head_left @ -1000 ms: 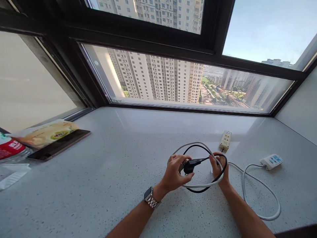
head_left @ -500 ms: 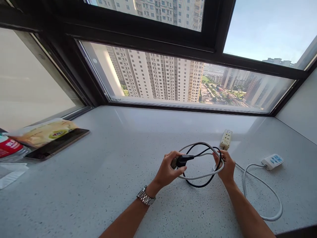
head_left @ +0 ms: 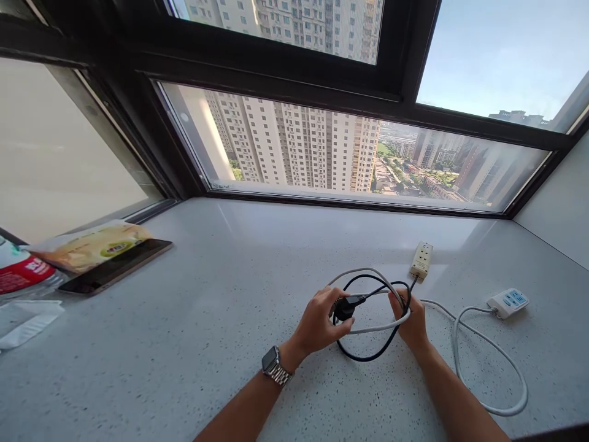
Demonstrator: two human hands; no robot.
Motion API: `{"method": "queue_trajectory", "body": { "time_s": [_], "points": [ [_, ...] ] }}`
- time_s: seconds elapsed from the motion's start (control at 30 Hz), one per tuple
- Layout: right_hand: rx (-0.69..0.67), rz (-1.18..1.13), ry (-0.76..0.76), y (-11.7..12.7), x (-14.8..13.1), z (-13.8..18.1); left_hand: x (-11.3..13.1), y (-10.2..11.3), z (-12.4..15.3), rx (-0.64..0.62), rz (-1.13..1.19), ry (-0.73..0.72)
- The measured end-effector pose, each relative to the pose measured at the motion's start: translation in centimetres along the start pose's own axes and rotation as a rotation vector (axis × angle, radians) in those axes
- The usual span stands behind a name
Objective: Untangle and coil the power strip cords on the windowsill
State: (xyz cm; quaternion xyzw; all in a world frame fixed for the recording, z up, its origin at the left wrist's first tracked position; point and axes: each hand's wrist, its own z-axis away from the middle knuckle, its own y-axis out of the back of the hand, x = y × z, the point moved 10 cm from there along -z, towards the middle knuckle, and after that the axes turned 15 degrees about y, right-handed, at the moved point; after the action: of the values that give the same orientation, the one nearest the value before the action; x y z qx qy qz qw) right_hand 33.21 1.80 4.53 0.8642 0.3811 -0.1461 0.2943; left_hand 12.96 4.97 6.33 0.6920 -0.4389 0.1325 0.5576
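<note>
My left hand [head_left: 322, 319] is closed around a black plug [head_left: 346, 308], with the watch on that wrist facing up. Looped black cord [head_left: 368, 358] and white cord [head_left: 375, 330] hang between my two hands. My right hand [head_left: 413, 320] grips both cords at the right side of the loops; some of its fingertips are hidden behind them. Just beyond it lies a cream power strip [head_left: 421, 260], joined to the black cord. A white power strip with blue sockets [head_left: 508, 302] rests farther right, its thick white cord curving over the counter.
Speckled white counter [head_left: 184, 344] spreads under my hands to the window frame [head_left: 359, 205]. At the left are a dark phone [head_left: 117, 265], a tissue pack [head_left: 99, 245], a red-labelled bottle [head_left: 25, 273] and a crumpled white wrapper [head_left: 27, 319].
My right hand has shifted slightly left and down, toward my left hand. The black loop hangs a little lower, and my left wrist has turned so the watch face shows.
</note>
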Motion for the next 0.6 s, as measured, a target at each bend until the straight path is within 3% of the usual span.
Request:
{"method": "queue_trajectory", "body": {
  "time_s": [0.17,0.27,0.43,0.6],
  "points": [
    [-0.149,-0.064,0.034,-1.1,-0.4,-0.3,2.4,2.3,0.8,0.156,-0.147,-0.253],
    [-0.151,-0.063,0.031,-1.0,-0.4,-0.5,2.5,3.4,0.8,0.213,-0.149,-0.295],
    [0.009,-0.018,-0.118,0.7,1.4,-0.2,-0.7,4.9,-0.3,0.219,0.101,-0.076],
    [0.061,-0.034,-0.231,1.7,3.3,0.2,-4.5,5.5,-1.2,0.188,0.286,0.137]
  ]
}}
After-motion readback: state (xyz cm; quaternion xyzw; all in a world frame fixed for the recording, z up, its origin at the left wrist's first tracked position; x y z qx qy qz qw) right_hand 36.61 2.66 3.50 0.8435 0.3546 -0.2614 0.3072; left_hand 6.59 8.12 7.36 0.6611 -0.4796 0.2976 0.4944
